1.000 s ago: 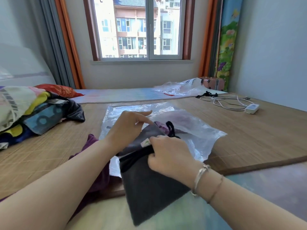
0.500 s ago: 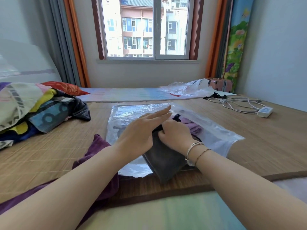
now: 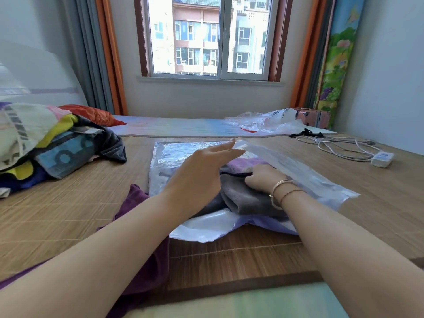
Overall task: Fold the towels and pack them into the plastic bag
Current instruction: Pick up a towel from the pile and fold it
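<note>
Hands (image 3: 202, 171) press unlabelled grey towel (image 3: 247, 198) into plastic bag (image 3: 206, 228).

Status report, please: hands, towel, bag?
Left hand open, lifting bag flap. Right hand pushing grey towel inside. Nothing blocking.

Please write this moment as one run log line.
left hand: open, lifting plastic bag mouth | right hand: pushing grey towel inside
</note>
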